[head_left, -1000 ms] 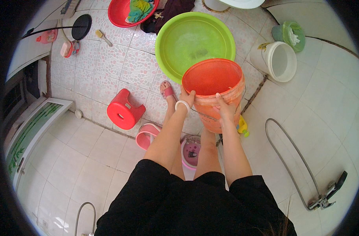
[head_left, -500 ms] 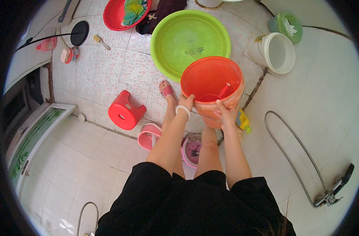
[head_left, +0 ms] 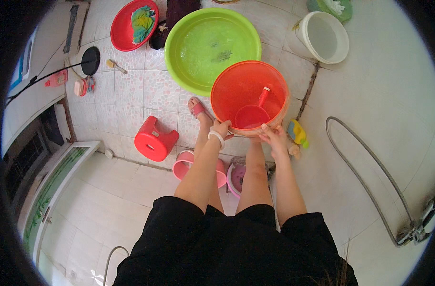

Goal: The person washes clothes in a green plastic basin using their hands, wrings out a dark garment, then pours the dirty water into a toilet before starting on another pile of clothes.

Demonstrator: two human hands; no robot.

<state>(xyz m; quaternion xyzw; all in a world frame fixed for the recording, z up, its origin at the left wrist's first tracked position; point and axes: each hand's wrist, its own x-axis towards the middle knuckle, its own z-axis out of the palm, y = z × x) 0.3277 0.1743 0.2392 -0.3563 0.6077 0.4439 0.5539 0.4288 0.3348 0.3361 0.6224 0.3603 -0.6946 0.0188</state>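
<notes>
An orange bucket (head_left: pixel 236 81) is held in front of me, its mouth facing up toward me. The fingers of my left hand (head_left: pixel 221 129) close on the left of its near rim, and a white band circles that wrist. My right hand (head_left: pixel 275 139) grips the near rim farther right. Inside the bucket lies a red dipper (head_left: pixel 252 117) with its handle pointing to the far side. Just beyond, a large green basin (head_left: pixel 174 62) stands on the tiles, its water rippled with a dark patch at the bottom. The bucket's far edge overlaps the basin in view.
A red stool (head_left: pixel 155 140) and pink tub (head_left: pixel 183 164) are at left. Farther off are a red basin (head_left: pixel 119 35) with cloth, dark clothing (head_left: pixel 181 12) and a brush (head_left: pixel 116 66). At right stand a white bucket (head_left: pixel 303 43), yellow bottle (head_left: pixel 297 132) and a shower hose (head_left: pixel 365 162).
The bucket has tipped back toward me, so more of its inside and the whole dipper show. The basin's water looks more rippled. My view has shifted slightly.
</notes>
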